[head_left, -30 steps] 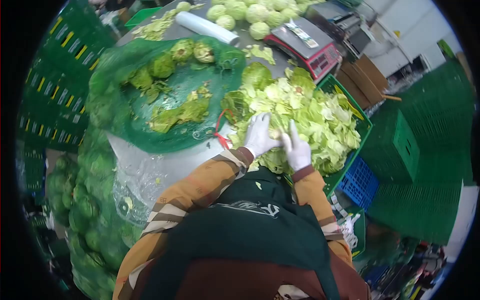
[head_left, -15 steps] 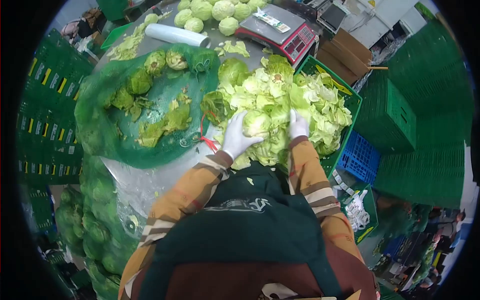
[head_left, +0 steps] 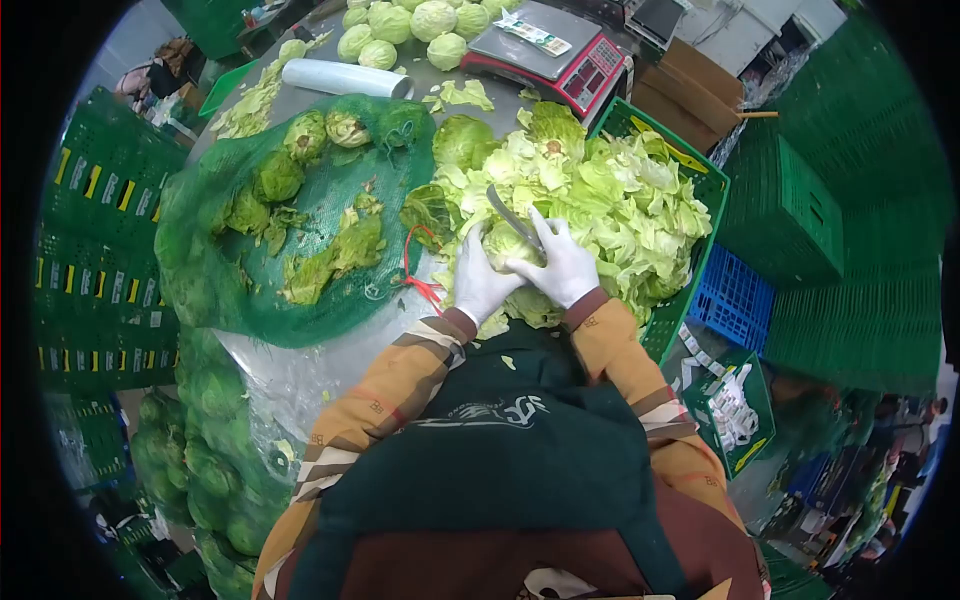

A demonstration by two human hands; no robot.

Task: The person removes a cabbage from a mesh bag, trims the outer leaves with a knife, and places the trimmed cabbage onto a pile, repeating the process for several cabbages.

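My gloved left hand point(head_left: 483, 278) holds the left side of a pale green cabbage point(head_left: 508, 246) near the table's front edge. In my gloved right hand point(head_left: 562, 264) is a knife, its dark curved blade point(head_left: 512, 212) pointing up and left over the cabbage. The right thumb rests against the cabbage too. A heap of loose leaves point(head_left: 610, 215) lies behind and to the right of both hands, spreading into a green crate point(head_left: 713, 190). Left of my hands a green mesh sack point(head_left: 240, 310), with a red tie point(head_left: 424, 290), lies with cabbages and wilted leaves.
Whole cabbages point(head_left: 433, 20) sit at the back beside a red scale point(head_left: 590, 75). A plastic roll point(head_left: 345, 78) lies behind the sack. Stacked green crates point(head_left: 100, 240) stand left and right. At the right are a blue crate point(head_left: 732, 300) and a small bin with white strips point(head_left: 735, 410).
My right hand has moved left from the leaves to the cabbage, and the knife blade now shows over it. The view has shifted slightly.
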